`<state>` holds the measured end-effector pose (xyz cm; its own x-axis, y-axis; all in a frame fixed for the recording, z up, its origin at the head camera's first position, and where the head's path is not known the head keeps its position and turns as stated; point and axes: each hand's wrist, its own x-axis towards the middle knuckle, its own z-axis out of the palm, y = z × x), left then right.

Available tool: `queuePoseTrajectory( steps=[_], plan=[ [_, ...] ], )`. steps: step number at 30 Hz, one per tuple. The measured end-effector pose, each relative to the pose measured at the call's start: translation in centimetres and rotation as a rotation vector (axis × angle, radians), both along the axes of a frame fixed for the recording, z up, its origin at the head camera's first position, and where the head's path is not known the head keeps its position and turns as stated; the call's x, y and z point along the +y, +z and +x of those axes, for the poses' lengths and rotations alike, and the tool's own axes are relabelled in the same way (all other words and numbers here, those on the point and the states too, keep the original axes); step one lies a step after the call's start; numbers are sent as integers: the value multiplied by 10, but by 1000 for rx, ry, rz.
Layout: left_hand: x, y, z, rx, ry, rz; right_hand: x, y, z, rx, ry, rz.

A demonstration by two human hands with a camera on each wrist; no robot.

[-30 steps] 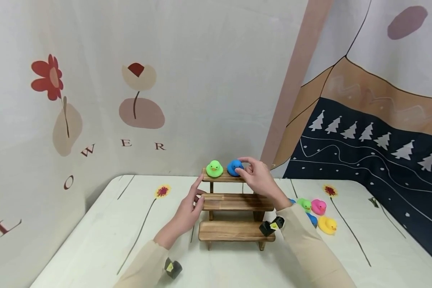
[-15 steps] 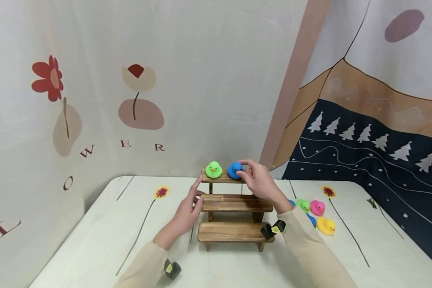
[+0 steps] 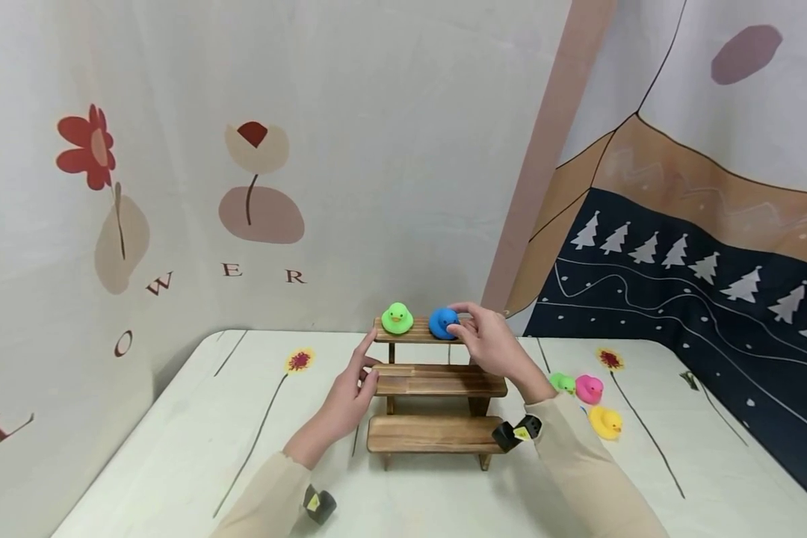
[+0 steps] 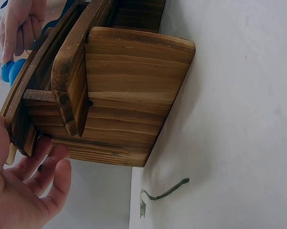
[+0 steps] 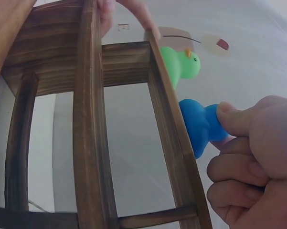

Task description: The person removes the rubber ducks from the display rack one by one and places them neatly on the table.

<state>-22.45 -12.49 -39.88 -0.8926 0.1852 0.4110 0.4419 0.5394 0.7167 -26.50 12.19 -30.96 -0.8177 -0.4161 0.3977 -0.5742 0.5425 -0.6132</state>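
Observation:
A three-tier wooden step stand (image 3: 437, 379) stands on the table. On its top tier sits a green rubber duck (image 3: 397, 319) at the left end, facing forward. To its right, a blue rubber duck (image 3: 442, 323) rests on the same tier, its head pinched between the thumb and index finger of my right hand (image 3: 494, 345). The right wrist view shows the blue duck (image 5: 196, 125) against the tier, with the other fingers curled below. My left hand (image 3: 347, 388) touches the stand's left side, index finger stretched to the top tier, thumb near the middle one.
Right of the stand lie a green duck (image 3: 563, 383), a pink duck (image 3: 589, 389) and a yellow duck (image 3: 605, 423); a bit of blue shows by my right sleeve. A printed cloth wall (image 3: 376, 149) rises behind the table (image 3: 255, 418).
The view has shifted slightly. My right hand and the blue duck have moved a little to the right, away from the green duck. My left hand stays on the stand.

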Motion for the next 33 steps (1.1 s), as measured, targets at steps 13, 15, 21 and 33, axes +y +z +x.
queuePoseTrajectory(
  steps=[13,15,21,33],
  plan=[
    [3,1,0,17,-16,16,14,-2,7,-10,-13,-9],
    [2,1,1,21,-9,17,13,-2,9,-11,-11,-9],
    [0,0,2,7,-7,13,16,-3,15,-12,-19,-23],
    [1,1,2,5,-1,7,24,-6,26,-20,-59,-16]
  ],
)
